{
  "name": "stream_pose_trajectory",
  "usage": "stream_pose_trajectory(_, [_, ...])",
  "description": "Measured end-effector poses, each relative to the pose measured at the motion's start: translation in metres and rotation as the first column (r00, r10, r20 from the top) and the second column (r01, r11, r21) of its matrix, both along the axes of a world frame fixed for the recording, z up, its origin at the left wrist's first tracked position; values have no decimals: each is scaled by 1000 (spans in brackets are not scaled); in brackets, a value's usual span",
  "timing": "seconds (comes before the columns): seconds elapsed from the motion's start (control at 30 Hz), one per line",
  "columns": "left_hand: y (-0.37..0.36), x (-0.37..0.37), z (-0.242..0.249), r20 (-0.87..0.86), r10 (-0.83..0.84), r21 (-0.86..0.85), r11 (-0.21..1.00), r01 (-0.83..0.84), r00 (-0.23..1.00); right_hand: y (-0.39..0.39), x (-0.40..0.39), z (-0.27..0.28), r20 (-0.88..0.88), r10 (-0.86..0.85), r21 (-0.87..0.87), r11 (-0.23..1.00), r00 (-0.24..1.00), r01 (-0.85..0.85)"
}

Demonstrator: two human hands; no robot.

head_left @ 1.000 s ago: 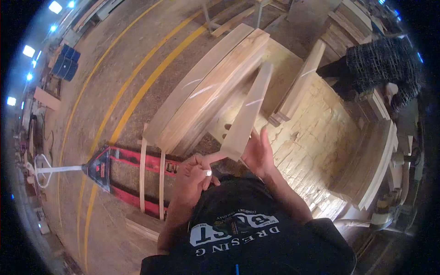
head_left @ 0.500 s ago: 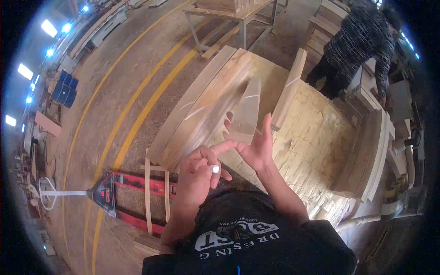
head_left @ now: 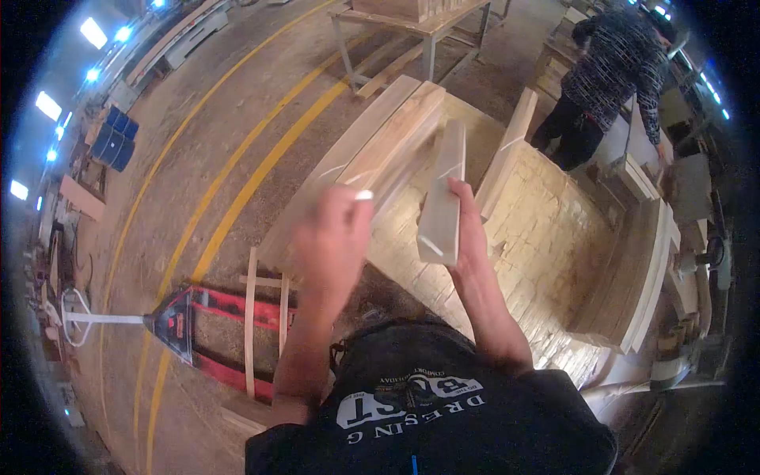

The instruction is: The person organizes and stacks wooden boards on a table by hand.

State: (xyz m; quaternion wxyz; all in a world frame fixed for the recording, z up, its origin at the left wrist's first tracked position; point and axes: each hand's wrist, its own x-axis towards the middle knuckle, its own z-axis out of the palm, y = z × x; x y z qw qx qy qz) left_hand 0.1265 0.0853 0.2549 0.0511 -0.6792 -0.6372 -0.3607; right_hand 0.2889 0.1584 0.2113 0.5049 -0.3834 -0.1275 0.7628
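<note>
My left hand [head_left: 332, 237], smeared by motion, pinches a short white stick of chalk [head_left: 363, 195] whose tip shows above the fingers. It is over the near end of the long wooden boards [head_left: 388, 131], which lie side by side and carry white curved marks. In my right hand [head_left: 470, 226] is a wooden piece [head_left: 440, 198], gripped along its right side, thumb on top. That piece is tilted with its near end raised, and white lines cross it at the near end and farther up. Another marked board [head_left: 511, 150] lies just beyond my right hand.
Under the boards is a yellowish wood-patterned surface [head_left: 546, 229], with stacked curved pieces [head_left: 625, 277] at its right. A red pallet jack [head_left: 186, 328] stands at the left. A person [head_left: 606, 79] bends over wood at the upper right. A metal-legged table [head_left: 412, 22] stands beyond.
My right hand, open before with fingers spread, now holds the wooden piece, lifted and brought nearer. My left hand has moved up and away from the right hand, keeping the chalk.
</note>
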Motion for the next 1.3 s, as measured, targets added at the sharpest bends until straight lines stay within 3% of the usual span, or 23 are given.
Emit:
stream_pose_trajectory(0.03, [2,-6,6,199,38,48,998,-49,979,-2,9,8,1,-17,9,1000,1000,17])
stream_pose_trajectory(0.07, [7,-9,9,394,56,83,992,-96,918,-3,20,14,146,-33,33,999,989,29])
stream_pose_trajectory(0.1, [4,-9,7,396,24,86,994,-63,918,-4,34,16,290,-60,48,998,955,47])
stream_pose_trajectory(0.17, [-24,-5,-6,476,-49,-94,990,106,878,-2,63,9,363,-149,167,981,920,93])
stream_pose_trajectory(0.23, [-50,-2,-38,684,-67,-233,923,305,726,11,89,-3,623,-392,455,886,677,94])
stream_pose_trajectory(0.3, [-68,1,-65,792,5,-331,844,423,610,27,116,-41,636,-481,513,848,604,135])
stream_pose_trajectory(0.37, [-82,2,-86,792,42,-378,817,435,609,46,140,-87,615,-662,663,728,429,173])
stream_pose_trajectory(0.43, [-95,-3,-109,779,125,-441,806,395,614,62,163,-140,617,-607,624,765,500,159])
stream_pose_trajectory(0.53, [-103,-17,-126,670,513,-694,690,206,537,81,162,-177,721,-524,565,823,454,54])
stream_pose_trajectory(0.57, [-113,-27,-134,653,536,-706,687,173,535,83,156,-187,722,-515,560,827,463,46])
stream_pose_trajectory(0.6, [-118,-38,-151,718,622,-682,718,139,313,86,147,-191,717,-501,554,831,485,40])
stream_pose_trajectory(0.63, [-119,-47,-157,752,655,-659,745,102,74,87,143,-191,719,-560,580,810,411,90])
stream_pose_trajectory(0.77, [-130,-78,-158,791,611,-611,791,0,29,87,145,-159,686,-727,703,674,34,228])
stream_pose_trajectory(0.8, [-135,-83,-160,811,533,-486,843,-229,241,77,129,-131,607,-789,756,609,90,242])
stream_pose_trajectory(0.83, [-134,-82,-149,798,497,-390,857,-336,341,57,102,-101,519,-842,801,539,148,260])
stream_pose_trajectory(0.9, [-127,-70,-99,733,441,-216,873,-437,519,25,63,-74,531,-743,755,633,407,172])
stream_pose_trajectory(0.97, [-126,-46,-65,694,412,-156,886,-436,591,-7,17,-58,613,-426,575,818,666,-6])
stream_pose_trajectory(1.03, [-124,-16,-60,780,306,-222,951,-216,545,-16,-22,-81,611,-83,470,838,787,-277])
stream_pose_trajectory(1.1, [-121,8,-58,846,253,-238,967,-93,469,-20,-52,-81,385,189,306,897,903,-318])
stream_pose_trajectory(1.13, [-122,11,-57,866,236,-235,970,-59,441,-20,-61,-79,387,174,309,901,905,-305])
stream_pose_trajectory(1.17, [-123,14,-56,884,221,-232,972,-25,412,-19,-67,-76,246,238,271,914,940,-303])
stream_pose_trajectory(1.2, [-122,15,-55,870,144,-226,966,123,472,-16,-68,-73,99,288,237,923,952,-304])
stream_pose_trajectory(1.3, [-104,22,-40,824,-26,-232,896,379,565,-12,-57,-61,-45,93,248,965,995,-79])
